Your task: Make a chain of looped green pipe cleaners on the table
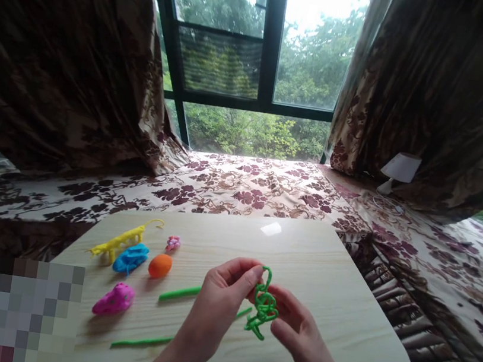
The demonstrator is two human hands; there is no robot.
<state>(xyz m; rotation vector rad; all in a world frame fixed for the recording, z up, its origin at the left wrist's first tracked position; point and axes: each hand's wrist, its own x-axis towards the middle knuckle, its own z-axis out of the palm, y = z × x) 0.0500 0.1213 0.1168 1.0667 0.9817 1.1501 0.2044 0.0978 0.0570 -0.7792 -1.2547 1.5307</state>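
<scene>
My left hand point(217, 303) and my right hand point(293, 326) meet over the light wooden table point(343, 291), both pinching a tangled knot of green clay rope point(263, 305). The left thumb and fingers grip its top loop; the right fingers hold its right side. Two thin green clay rolls lie on the table, one just left of my left hand point(179, 293) and one nearer me point(141, 342).
Left of the hands sit clay pieces: a yellow animal figure point(121, 241), a blue lump point(130, 258), an orange ball point(160, 266), a small pink bit point(173, 243) and a magenta shape point(114, 299). Floral cloth, curtains and a window lie beyond. A small white lamp point(398, 170) stands at the right.
</scene>
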